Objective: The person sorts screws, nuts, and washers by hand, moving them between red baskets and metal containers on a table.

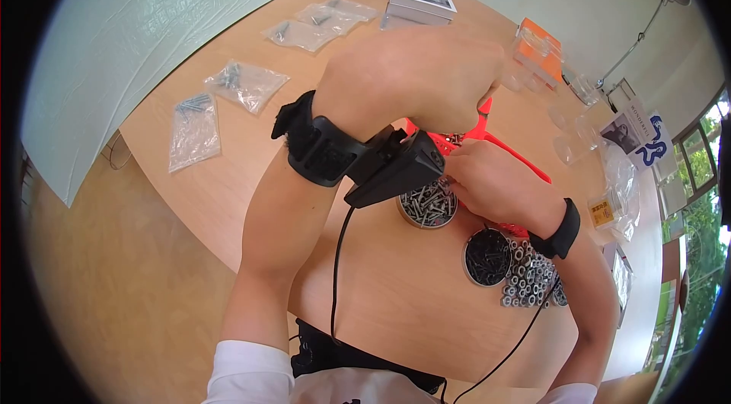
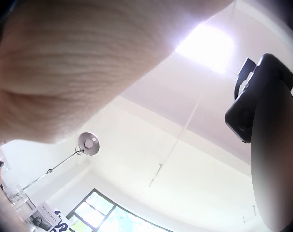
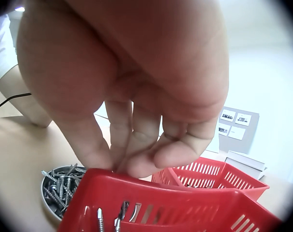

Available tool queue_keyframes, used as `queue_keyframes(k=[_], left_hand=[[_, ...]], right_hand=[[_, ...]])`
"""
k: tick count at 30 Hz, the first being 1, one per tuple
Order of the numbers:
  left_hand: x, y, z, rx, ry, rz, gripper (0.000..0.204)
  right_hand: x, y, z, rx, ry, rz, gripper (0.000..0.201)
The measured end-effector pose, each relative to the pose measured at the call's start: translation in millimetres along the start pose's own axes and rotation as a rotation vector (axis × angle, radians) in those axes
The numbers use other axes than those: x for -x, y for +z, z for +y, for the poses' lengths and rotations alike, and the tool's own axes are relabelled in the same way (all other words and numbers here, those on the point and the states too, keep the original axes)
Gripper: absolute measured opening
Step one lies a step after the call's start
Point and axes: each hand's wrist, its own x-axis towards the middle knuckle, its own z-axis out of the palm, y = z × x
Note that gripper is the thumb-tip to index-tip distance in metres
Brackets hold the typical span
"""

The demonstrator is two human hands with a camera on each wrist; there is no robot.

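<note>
Right-wrist view: near red basket (image 3: 161, 194) sits at 6 o'clock from your right hand (image 3: 129, 82), rim directly under the fingertips. Contact looks likely; can't confirm. Longest visible rim edge runs roughly 9 to 3, dipping toward 4, so it crosses below your fingers (image 3: 141, 164) instead of pointing at them. Second red basket (image 3: 255, 192) is behind, toward 4 o'clock.

Right hand is the nearer one: fingers and thumb bent inward, tips close together. Can't tell if they pinch the rim, hardware or nothing. Head view puts your left hand (image 1: 422, 73) up at 11 o'clock from the right, wrist arched, fingers bending down over the far side. Its grip is hidden, and left-wrist view only gives you palm heel and ceiling; can't call it.

Basket looks: glossy red, plastic-looking, rounded rim, narrow upright slots, a few silver screws (image 3: 100, 220) showing at the slotted wall.

Around you, head view: screw tin (image 1: 429, 207) at 8 o'clock from the right hand, black-screw tin (image 1: 487, 258) at 6, loose nuts (image 1: 525, 274) just beside that tin at 4.
</note>
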Motion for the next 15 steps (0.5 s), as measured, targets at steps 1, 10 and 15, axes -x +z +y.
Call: queue_keyframes(k=[1, 10, 15], left_hand=[[-0.2, -0.3, 0.0, 0.007, -0.008, -0.010, 0.021], [-7.0, 20.1, 3.3, 0.019, -0.018, -0.061, 0.014], [-15.6, 39.6, 11.1, -0.043, -0.073, -0.309, 0.010]], right_hand=[[0.1, 0.0, 0.8, -0.001, 0.012, -0.008, 0.007], [49.4, -39.1, 14.9, -0.096, 0.139, 0.265, 0.014], [85.2, -41.8, 28.2, -0.114, 0.258, 0.258, 0.016]])
